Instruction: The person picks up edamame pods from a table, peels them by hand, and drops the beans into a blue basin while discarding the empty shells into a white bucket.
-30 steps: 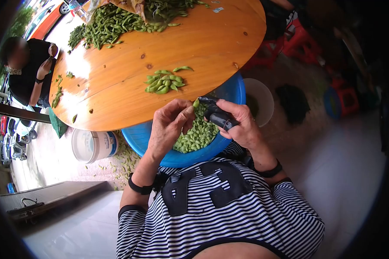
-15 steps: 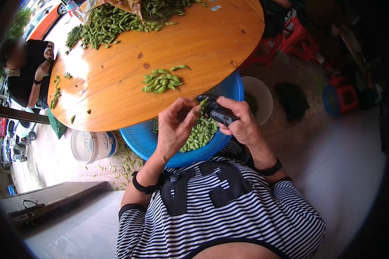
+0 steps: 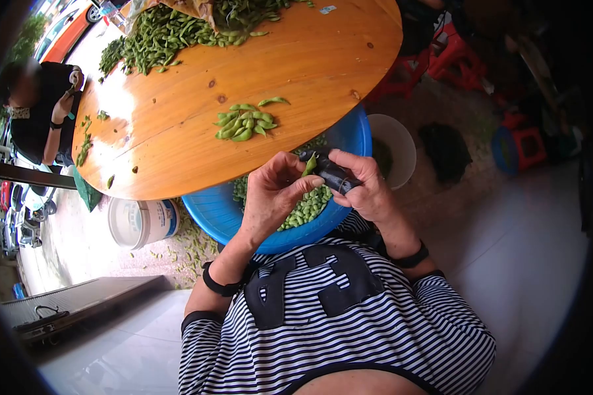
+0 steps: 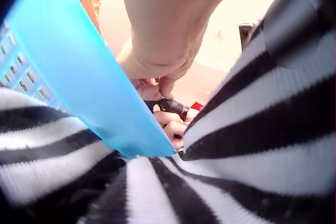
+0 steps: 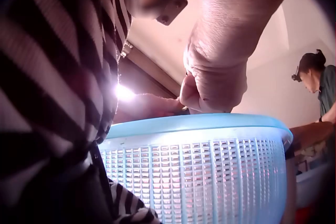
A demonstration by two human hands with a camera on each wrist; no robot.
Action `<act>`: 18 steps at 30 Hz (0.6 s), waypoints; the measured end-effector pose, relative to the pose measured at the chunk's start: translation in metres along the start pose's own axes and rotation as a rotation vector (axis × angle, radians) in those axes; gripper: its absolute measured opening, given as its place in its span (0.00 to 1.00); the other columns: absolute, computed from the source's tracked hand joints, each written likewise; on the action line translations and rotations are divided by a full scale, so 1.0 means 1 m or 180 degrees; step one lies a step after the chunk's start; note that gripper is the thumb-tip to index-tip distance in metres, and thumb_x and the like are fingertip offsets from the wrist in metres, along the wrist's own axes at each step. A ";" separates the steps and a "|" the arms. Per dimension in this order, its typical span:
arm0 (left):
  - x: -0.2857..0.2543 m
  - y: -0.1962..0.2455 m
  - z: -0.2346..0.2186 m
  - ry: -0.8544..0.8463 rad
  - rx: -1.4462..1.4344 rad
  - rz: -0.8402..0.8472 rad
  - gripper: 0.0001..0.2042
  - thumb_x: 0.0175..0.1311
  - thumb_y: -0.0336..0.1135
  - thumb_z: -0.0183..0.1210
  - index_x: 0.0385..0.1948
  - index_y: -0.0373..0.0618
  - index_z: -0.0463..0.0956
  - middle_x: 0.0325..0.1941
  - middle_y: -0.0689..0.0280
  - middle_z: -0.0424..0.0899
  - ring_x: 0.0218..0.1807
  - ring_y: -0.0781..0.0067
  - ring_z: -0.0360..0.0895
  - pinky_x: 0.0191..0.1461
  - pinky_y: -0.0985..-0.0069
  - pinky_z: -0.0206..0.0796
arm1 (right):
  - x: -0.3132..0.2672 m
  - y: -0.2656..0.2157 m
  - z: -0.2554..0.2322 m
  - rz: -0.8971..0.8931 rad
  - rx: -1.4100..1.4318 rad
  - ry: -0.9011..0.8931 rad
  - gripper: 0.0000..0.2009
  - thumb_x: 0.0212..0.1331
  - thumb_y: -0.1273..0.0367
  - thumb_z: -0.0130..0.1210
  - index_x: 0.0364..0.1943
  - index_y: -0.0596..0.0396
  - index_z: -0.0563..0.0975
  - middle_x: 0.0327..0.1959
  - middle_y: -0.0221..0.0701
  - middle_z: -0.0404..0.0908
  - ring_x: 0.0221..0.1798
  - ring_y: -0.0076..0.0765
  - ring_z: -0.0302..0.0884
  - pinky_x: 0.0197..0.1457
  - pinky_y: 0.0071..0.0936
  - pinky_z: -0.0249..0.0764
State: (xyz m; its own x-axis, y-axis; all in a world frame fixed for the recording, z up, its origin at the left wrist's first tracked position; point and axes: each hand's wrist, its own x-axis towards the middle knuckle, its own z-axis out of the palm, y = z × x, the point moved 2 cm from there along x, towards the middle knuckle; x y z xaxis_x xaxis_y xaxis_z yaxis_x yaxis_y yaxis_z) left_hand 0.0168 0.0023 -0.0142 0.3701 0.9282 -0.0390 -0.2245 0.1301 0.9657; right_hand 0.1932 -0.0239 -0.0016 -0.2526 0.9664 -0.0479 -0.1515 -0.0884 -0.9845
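Note:
A green soybean pod [image 3: 310,164] is held between both hands over a blue plastic basket [image 3: 207,214]. My left hand [image 3: 273,187] pinches the pod, its thumb at the lower end. My right hand [image 3: 361,184] has curled fingers with black coverings [image 3: 336,176] on them, and these hold the pod from the other side. Shelled green beans [image 3: 303,214] lie in the basket below, partly hidden by the hands. In the right wrist view, the basket's slatted wall [image 5: 194,174] stands under the right hand [image 5: 210,90].
On the wooden table [image 3: 296,72] lie a small group of pods [image 3: 245,124] and a large heap [image 3: 155,39]. A white bucket [image 3: 141,222] stands left, a pale tub [image 3: 402,151] right. Another person [image 3: 36,112] sits across. Red stools [image 3: 458,59] stand at the back right.
The left hand has shifted slightly right, toward the right hand. The pod shows more fully between the hands now, and the left thumb has moved to its lower end.

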 end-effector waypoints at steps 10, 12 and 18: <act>0.004 0.015 0.007 0.0634 0.2488 0.1699 0.07 0.57 0.19 0.57 0.36 0.36 0.74 0.25 0.55 0.74 0.27 0.55 0.74 0.30 0.71 0.65 | 0.004 -0.004 0.019 -0.0835 -0.1199 0.0601 0.16 0.48 0.85 0.45 0.43 0.66 0.75 0.29 0.30 0.68 0.31 0.23 0.64 0.32 0.19 0.62; 0.006 0.011 0.006 0.0681 0.2474 0.1704 0.06 0.59 0.21 0.55 0.37 0.37 0.75 0.25 0.56 0.74 0.27 0.56 0.75 0.30 0.71 0.65 | 0.005 -0.003 0.018 -0.0914 -0.1211 0.0609 0.16 0.48 0.85 0.44 0.43 0.67 0.75 0.29 0.30 0.68 0.31 0.22 0.64 0.32 0.18 0.62; 0.006 -0.003 -0.004 0.0513 0.1729 0.0411 0.08 0.72 0.30 0.47 0.37 0.39 0.74 0.22 0.69 0.74 0.23 0.81 0.70 0.28 0.83 0.61 | 0.005 0.004 0.013 -0.0344 -0.0281 0.0365 0.17 0.45 0.81 0.46 0.43 0.67 0.75 0.30 0.26 0.71 0.31 0.19 0.65 0.32 0.15 0.62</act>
State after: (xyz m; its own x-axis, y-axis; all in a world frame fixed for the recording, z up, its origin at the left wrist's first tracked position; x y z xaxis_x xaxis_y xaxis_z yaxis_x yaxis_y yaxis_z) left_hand 0.0161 0.0094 -0.0185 0.2190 0.9715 0.0906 0.2519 -0.1460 0.9567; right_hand 0.1790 -0.0226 -0.0038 -0.1279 0.9908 0.0450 -0.0862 0.0341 -0.9957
